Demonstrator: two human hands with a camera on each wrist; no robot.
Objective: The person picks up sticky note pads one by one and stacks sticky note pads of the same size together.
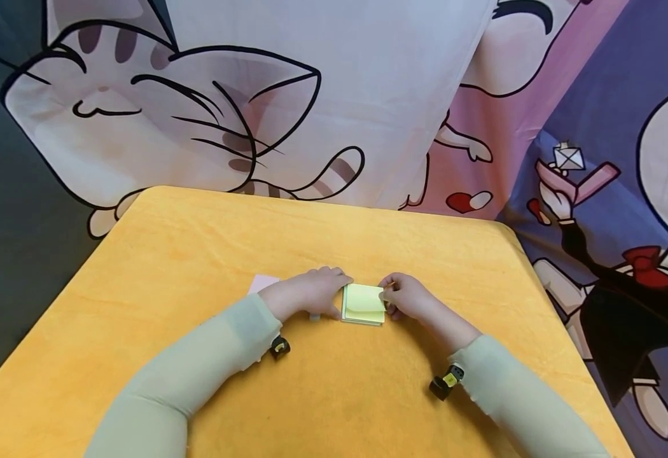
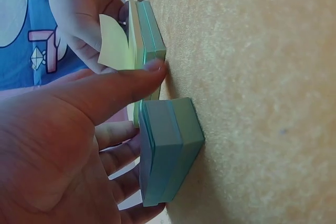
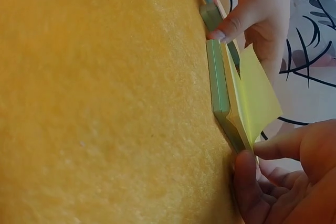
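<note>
A stack of sticky note pads (image 1: 364,318), pale green below and yellow on top, lies on the table in front of the person. Its top yellow sticky note (image 3: 257,95) curls up, its near side lifted off the stack. My left hand (image 1: 317,291) holds the stack's left side, the thumb at the near corner in the left wrist view. At the right edge, my right hand (image 1: 408,296) pinches the yellow note between thumb and index finger. Under the left palm stands a second block of sticky notes (image 2: 170,148), blue-green, mostly covered by the hand in the head view.
A pink sticky note pad (image 1: 262,282) lies beyond the left wrist. The yellow cloth-covered table (image 1: 334,394) extends all round the hands. Behind it hangs a curtain (image 1: 397,95) printed with cartoon cats. Each sleeve cuff carries a small black wrist camera (image 1: 279,347).
</note>
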